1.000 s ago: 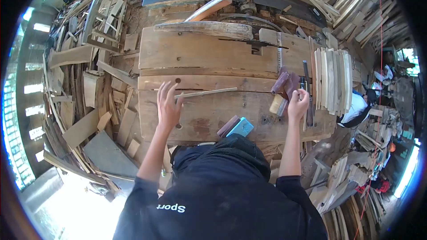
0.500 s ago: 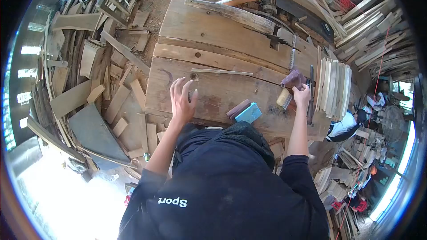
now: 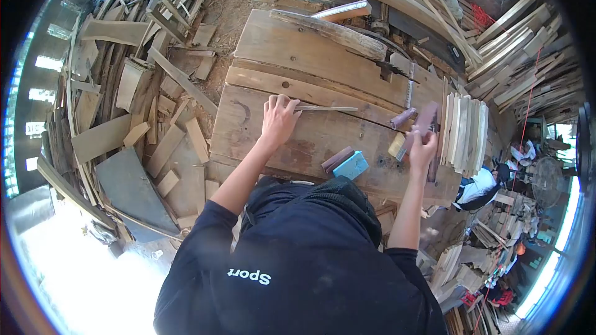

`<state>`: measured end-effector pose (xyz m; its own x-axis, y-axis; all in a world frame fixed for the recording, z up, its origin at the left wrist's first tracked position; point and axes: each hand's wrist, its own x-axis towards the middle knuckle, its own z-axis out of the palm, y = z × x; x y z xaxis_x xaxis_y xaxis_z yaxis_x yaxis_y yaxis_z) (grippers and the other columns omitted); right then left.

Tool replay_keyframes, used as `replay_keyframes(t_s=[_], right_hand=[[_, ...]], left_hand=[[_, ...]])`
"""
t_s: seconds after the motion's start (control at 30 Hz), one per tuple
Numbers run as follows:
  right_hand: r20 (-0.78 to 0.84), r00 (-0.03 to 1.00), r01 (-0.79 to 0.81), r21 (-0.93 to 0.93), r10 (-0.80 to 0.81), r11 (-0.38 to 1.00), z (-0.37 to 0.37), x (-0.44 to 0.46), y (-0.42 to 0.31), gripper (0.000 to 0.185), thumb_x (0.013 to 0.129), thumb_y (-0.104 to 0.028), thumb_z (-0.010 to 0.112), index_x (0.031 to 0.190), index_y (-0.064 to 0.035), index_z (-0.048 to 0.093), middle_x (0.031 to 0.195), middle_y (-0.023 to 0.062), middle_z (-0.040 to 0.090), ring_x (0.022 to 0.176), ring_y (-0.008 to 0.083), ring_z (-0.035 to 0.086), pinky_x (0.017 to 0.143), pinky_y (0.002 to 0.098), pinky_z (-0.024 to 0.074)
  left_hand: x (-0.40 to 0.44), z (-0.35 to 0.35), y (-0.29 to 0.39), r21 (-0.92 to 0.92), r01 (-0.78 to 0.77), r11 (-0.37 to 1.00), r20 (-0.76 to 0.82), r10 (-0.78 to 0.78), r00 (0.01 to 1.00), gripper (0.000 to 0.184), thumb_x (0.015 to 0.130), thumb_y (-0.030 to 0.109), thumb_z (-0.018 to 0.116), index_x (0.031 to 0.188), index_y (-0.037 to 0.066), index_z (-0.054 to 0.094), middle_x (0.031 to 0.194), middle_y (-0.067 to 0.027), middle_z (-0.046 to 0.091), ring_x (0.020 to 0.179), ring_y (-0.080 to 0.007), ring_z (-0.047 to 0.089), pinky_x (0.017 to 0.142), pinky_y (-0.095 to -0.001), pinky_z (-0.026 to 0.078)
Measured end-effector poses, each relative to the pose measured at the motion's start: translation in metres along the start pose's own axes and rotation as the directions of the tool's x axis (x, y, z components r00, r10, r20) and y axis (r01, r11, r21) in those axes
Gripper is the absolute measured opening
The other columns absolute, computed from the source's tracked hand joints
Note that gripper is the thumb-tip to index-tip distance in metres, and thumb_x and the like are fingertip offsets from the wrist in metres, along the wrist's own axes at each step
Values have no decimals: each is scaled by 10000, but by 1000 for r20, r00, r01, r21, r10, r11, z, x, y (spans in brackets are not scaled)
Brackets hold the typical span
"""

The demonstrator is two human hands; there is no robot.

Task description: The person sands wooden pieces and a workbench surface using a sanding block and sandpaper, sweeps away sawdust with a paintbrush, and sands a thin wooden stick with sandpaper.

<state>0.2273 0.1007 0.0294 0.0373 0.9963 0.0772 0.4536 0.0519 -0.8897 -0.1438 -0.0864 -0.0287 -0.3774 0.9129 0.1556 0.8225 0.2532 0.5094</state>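
Note:
My left hand (image 3: 279, 121) is closed on the left end of a thin wooden strip (image 3: 335, 109) at the workbench (image 3: 261, 136). On the other side, my right hand (image 3: 422, 147) pinches a flat purplish-brown piece (image 3: 426, 118) that looks like sandpaper, slightly blurred. Just left of those fingers lies a rolled purplish piece (image 3: 403, 118) of similar colour. A yellowish block (image 3: 396, 147) sits beside my right hand. Nearer my body, a light blue block (image 3: 351, 165) rests against a dark brown block (image 3: 337, 159).
A stack of pale wooden slats (image 3: 462, 133) stands at the bench's right end. A rough plank (image 3: 335, 34) lies along the far side. Scrap boards (image 3: 124, 130) cover the floor at left. Another person (image 3: 481, 186) is at the right, near a fan (image 3: 546, 180).
My left hand has moved from open above the bench to gripping the strip's left end. My right hand has lifted the flat purplish piece away from the rolled one.

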Motion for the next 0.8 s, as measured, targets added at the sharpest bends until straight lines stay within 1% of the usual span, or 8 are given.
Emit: replay_keyframes(t_s=[0.03,0.2,0.3,0.4,0.5,0.6,0.7,0.8], right_hand=[[77,992,110,-119,-101,987,8,-13,-18,203,951,-93,691,1087,21,590,1027,120,750,881,163,741,761,287,553],[450,890,-179,206,69,962,72,-59,-40,292,959,-13,596,1230,17,492,1113,215,733,901,252,760,784,344,614],[645,753,-379,263,130,887,93,-76,-69,386,962,21,554,1336,19,458,1159,231,714,910,276,759,802,365,623],[797,584,-495,199,153,846,105,-78,-92,501,978,-3,560,1454,19,405,1202,230,697,943,284,751,824,371,618],[884,444,-591,162,150,790,121,-81,-107,540,985,-19,580,1493,9,398,1235,209,687,990,277,737,845,378,610],[912,395,-570,150,109,808,139,-90,-121,494,986,-11,582,1463,10,453,1257,164,678,1046,233,709,899,371,583],[892,436,-501,133,117,855,157,-104,-134,422,988,-14,587,1407,4,536,1252,94,666,1107,152,644,971,312,512],[950,291,-643,106,114,758,160,-104,-152,485,953,-9,624,1428,5,530,1255,96,665,1116,161,634,969,298,501]], left_hand=[[0,-2,0,-1,-35,999,4,35,999,305,891,241,731,1158,101,681,1176,-102,598,1185,-324,510,1008,-480,428],[-19,-7,-8,-87,-79,993,-42,76,996,210,928,240,702,1039,65,667,1005,-116,676,1029,-350,617,896,-463,495],[-42,-23,-3,-406,265,875,96,-247,964,187,1009,234,625,1026,52,660,898,-150,708,791,-348,667,738,-399,529],[-62,-44,7,-551,389,739,76,-419,905,270,1049,279,603,1049,12,644,841,-126,724,685,-250,671,652,-349,513],[-72,-60,10,-696,493,522,227,-491,841,337,1050,305,608,1054,-28,659,840,-144,719,773,-193,683,730,-341,530],[-76,-82,12,-754,444,484,261,-400,879,377,1063,337,594,1015,-28,674,818,-115,692,763,-120,600,714,-325,503],[-72,-96,16,-721,419,551,312,-282,907,368,1078,322,566,1012,-18,689,781,-96,659,730,-140,549,690,-331,478],[-69,-96,16,-691,362,626,293,-215,932,350,1100,322,526,1043,19,693,702,2,513,682,-87,453,600,-297,389]])
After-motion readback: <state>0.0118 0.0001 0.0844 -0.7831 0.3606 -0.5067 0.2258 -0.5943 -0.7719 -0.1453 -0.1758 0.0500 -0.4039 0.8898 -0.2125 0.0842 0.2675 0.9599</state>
